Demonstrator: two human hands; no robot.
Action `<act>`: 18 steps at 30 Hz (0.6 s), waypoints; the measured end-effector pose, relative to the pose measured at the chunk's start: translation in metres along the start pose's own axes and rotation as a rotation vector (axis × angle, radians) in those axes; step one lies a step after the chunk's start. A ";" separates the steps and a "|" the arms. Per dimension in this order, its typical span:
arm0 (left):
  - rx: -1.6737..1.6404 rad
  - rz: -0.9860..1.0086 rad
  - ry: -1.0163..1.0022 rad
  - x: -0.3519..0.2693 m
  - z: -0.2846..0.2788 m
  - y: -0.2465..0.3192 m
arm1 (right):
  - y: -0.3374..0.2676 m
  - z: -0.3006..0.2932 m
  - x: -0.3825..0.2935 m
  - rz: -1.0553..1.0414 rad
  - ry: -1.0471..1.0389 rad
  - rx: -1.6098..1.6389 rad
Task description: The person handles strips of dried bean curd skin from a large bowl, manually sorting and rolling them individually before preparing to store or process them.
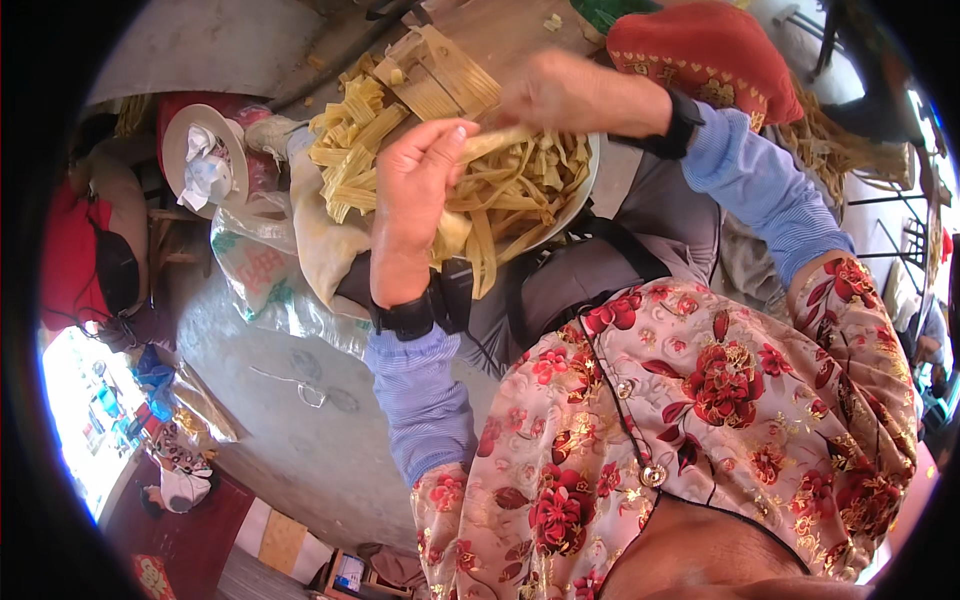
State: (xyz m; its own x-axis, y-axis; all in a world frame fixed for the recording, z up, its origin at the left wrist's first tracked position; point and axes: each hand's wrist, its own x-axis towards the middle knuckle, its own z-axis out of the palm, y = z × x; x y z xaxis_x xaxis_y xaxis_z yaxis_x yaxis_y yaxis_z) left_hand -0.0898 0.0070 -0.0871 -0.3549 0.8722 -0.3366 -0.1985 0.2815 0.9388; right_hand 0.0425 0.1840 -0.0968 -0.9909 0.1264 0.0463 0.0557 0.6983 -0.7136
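Note:
My left hand (420, 180) pinches a pale yellow dried strip (495, 142), which looks like plant husk, between thumb and fingers. Just beyond it, my right hand (555, 90) is raised over the strip, blurred by motion; its fingertips are close to my left ones, and whether they grip anything is unclear. Below both hands, a white-rimmed basin (592, 176) at my lap holds a tangle of similar strips (525, 184). More folded strips (356, 150) are heaped to the left of my left hand. A ribbed, flat, wooden-looking piece (439, 71) lies beyond the basin.
A red cushion (705, 56) with gold writing is near my right forearm. Stained pale cloth (322, 240) covers the area by my left knee. Further left are a plastic bag (259, 270) and a round pale container with crumpled paper (201, 161). Another person (101, 240) is at far left.

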 end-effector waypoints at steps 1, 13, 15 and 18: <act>0.001 0.000 0.005 0.004 0.001 -0.006 | -0.012 0.002 -0.003 -0.031 -0.202 0.302; -0.622 -0.005 -0.002 -0.001 0.063 -0.024 | -0.028 0.038 -0.015 0.099 0.599 -0.028; -0.590 -0.005 0.014 0.000 0.061 -0.025 | -0.027 0.038 -0.016 0.116 0.567 -0.181; -0.580 -0.083 -0.012 0.000 0.057 -0.035 | -0.023 0.041 -0.017 0.111 0.584 -0.171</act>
State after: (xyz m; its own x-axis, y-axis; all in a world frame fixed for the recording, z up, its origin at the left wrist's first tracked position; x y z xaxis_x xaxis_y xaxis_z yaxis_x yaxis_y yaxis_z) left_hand -0.0310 0.0201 -0.1159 -0.3074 0.8620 -0.4030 -0.6939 0.0868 0.7148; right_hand 0.0534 0.1367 -0.1094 -0.7498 0.5360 0.3880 0.2216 0.7559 -0.6160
